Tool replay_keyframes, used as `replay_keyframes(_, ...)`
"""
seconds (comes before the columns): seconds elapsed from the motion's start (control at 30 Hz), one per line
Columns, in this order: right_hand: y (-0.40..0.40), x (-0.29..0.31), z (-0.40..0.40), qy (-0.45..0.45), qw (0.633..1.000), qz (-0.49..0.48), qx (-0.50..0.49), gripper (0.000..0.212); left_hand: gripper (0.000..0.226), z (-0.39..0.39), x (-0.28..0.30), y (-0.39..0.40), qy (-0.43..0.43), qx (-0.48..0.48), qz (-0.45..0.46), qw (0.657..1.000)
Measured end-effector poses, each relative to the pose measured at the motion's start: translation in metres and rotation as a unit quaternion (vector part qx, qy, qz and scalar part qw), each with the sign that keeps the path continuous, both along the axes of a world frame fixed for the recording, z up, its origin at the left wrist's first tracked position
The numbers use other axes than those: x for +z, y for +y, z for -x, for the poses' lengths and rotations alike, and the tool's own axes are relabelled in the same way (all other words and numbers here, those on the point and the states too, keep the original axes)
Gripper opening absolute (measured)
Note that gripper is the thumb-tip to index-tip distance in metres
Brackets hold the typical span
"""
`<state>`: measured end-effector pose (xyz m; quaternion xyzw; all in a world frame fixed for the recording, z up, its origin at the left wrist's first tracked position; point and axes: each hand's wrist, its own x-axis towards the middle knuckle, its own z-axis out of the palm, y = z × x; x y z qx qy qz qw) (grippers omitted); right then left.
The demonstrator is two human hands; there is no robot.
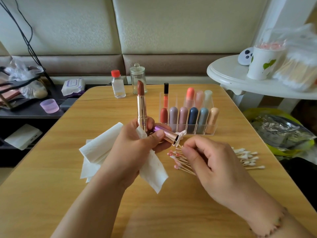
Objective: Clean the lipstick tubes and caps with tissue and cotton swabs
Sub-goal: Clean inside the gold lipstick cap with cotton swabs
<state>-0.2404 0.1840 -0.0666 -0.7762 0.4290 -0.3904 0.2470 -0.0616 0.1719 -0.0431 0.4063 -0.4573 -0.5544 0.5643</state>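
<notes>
The left hand (135, 143) grips an open lipstick (142, 107) upright over the middle of the wooden table (51, 186), its long axis vertical and the brownish-red bullet pointing up. The same hand's thumb and fingers curl around the cap (165, 133), a shiny purple and gold cylinder lying nearly level, its open mouth facing right with a twist of tissue (180, 135) poking out of it. More white tissue hangs crumpled from the palm, and folded sheets (97, 152) lie flat under the wrist. The right hand (205, 157) is just beside the cap's mouth, fingers curled, fingertips pinched together over a heap of swabs (180, 162), thin wooden sticks with pink-stained tips; whether it holds one cannot be told. Clean white swabs (247, 157) lie scattered to the right. Behind stands a clear organizer (188, 115) of round-topped lipsticks, a red-capped bottle (118, 85) and a glass jar (138, 79).
</notes>
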Motion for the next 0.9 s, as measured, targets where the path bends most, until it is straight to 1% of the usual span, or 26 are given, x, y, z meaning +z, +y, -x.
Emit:
replay_keyframes(0.07, -0.001, 0.001, 0.003, 0.01, 1.0, 0.012, -0.006, 0.022, 0.025, -0.002, 0.0, -0.001, -0.014, 0.013, 0.002, 1.0)
replay_keyframes(0.17, -0.007, -0.003, 0.01, 0.031, 0.999, 0.003, -0.026, 0.027, 0.025, -0.007, -0.001, -0.004, -0.017, 0.045, 0.002, 0.999)
replay_keyframes(0.23, -0.012, -0.005, 0.014, 0.018, 0.999, -0.004, -0.045, 0.031, 0.025, -0.01, -0.002, -0.006, 0.009, 0.051, -0.018, 0.998)
replay_keyframes(0.4, -0.016, -0.003, 0.019, -0.003, 0.998, 0.004, -0.07, 0.026, 0.022, -0.007, 0.002, -0.003, 0.124, 0.0, -0.079, 0.989)
replay_keyframes(0.47, -0.016, -0.002, 0.019, 0.0, 0.997, 0.012, -0.083, 0.023, 0.022, -0.006, 0.002, -0.002, 0.142, -0.01, -0.098, 0.985)
replay_keyframes(0.57, -0.014, -0.001, 0.019, 0.024, 0.991, 0.031, -0.126, 0.023, 0.022, -0.008, 0.001, -0.003, 0.143, -0.001, -0.113, 0.983)
replay_keyframes(0.6, -0.014, -0.002, 0.019, 0.041, 0.988, 0.038, -0.141, 0.019, 0.022, -0.009, 0.001, -0.003, 0.143, 0.005, -0.117, 0.983)
replay_keyframes(0.67, -0.015, -0.003, 0.021, 0.107, 0.979, 0.043, -0.17, 0.014, 0.022, -0.011, 0.0, -0.005, 0.144, 0.019, -0.123, 0.982)
replay_keyframes(0.73, -0.014, -0.005, 0.02, 0.204, 0.961, 0.027, -0.183, 0.014, 0.02, -0.011, -0.001, -0.006, 0.148, 0.021, -0.127, 0.981)
replay_keyframes(0.77, -0.013, -0.006, 0.02, 0.241, 0.951, 0.03, -0.189, 0.016, 0.019, -0.011, -0.002, -0.006, 0.155, 0.012, -0.128, 0.98)
replay_keyframes(0.8, -0.013, -0.007, 0.02, 0.257, 0.945, 0.051, -0.193, 0.021, 0.018, -0.009, -0.003, -0.006, 0.167, -0.004, -0.128, 0.978)
replay_keyframes(0.83, -0.013, -0.008, 0.019, 0.248, 0.946, 0.086, -0.192, 0.029, 0.016, -0.007, -0.002, -0.005, 0.183, -0.022, -0.131, 0.974)
replay_keyframes(0.87, -0.012, -0.007, 0.018, 0.207, 0.954, 0.116, -0.181, 0.038, 0.016, -0.004, -0.003, -0.004, 0.2, -0.041, -0.135, 0.97)
replay_keyframes(0.9, -0.011, -0.005, 0.015, 0.142, 0.968, 0.131, -0.159, 0.045, 0.016, -0.001, -0.004, -0.002, 0.218, -0.059, -0.141, 0.964)
